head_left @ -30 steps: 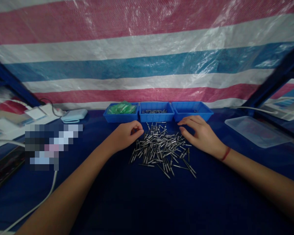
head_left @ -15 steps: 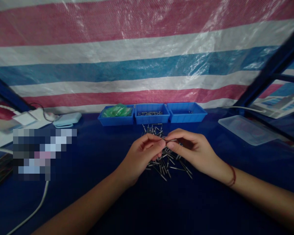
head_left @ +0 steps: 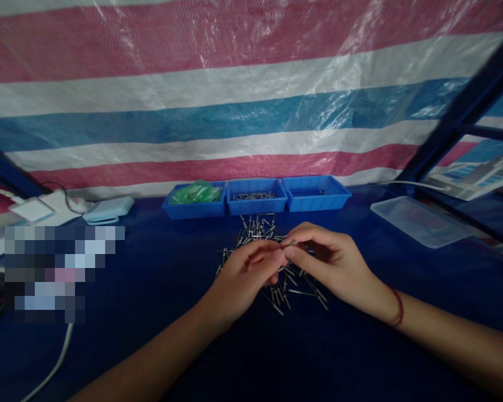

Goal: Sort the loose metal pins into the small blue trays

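Note:
Over a pile of thin metal rivets (head_left: 279,293) on the dark blue table, my two hands meet at the fingertips. My left hand (head_left: 249,273) is closed, thumb pressed to the forefinger, and what it pinches is too small to make out. My right hand (head_left: 333,259), with a dark red string at the wrist, pinches a small thin metal piece (head_left: 289,244) between thumb and forefinger. Part of the pile is hidden beneath both hands.
Behind the pile stand three blue bins: one with green bags (head_left: 197,192), a middle bin (head_left: 256,207) with metal pieces, and a right bin (head_left: 318,202) with a few. A translucent lid (head_left: 421,220) lies right; a light blue case (head_left: 109,209) and cable (head_left: 61,357) lie left.
The view has shifted slightly. The thin piece between my fingertips shows less of its length than before, and more of the pile shows left of my left hand.

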A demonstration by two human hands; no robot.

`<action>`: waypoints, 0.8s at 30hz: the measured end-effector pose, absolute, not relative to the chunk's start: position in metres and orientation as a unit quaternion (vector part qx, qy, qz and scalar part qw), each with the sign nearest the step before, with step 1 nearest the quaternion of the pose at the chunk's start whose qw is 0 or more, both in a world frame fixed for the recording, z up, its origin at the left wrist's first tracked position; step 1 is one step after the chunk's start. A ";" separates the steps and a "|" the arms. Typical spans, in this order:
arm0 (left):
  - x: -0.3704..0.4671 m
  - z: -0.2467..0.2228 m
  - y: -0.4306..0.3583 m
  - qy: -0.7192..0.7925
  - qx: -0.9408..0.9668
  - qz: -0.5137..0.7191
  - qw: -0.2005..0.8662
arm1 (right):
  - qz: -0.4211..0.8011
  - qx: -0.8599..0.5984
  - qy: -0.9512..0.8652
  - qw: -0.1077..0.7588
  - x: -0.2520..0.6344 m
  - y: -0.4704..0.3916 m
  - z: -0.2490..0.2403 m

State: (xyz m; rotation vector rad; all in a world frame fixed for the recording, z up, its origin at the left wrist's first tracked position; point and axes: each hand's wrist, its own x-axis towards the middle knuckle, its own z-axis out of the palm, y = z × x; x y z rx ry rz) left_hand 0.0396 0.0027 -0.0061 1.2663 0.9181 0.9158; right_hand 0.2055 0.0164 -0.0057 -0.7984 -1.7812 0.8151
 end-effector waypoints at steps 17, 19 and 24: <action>0.039 -0.007 0.004 0.430 0.581 0.420 0.549 | 0.287 -0.322 -0.759 0.489 0.206 0.014 -0.007; 0.039 -0.008 0.004 0.435 0.580 0.438 0.532 | 0.285 -0.326 -0.760 0.484 0.206 0.015 -0.008; 0.039 -0.009 0.003 0.428 0.595 0.471 0.490 | 0.292 -0.341 -0.760 0.470 0.204 0.017 -0.012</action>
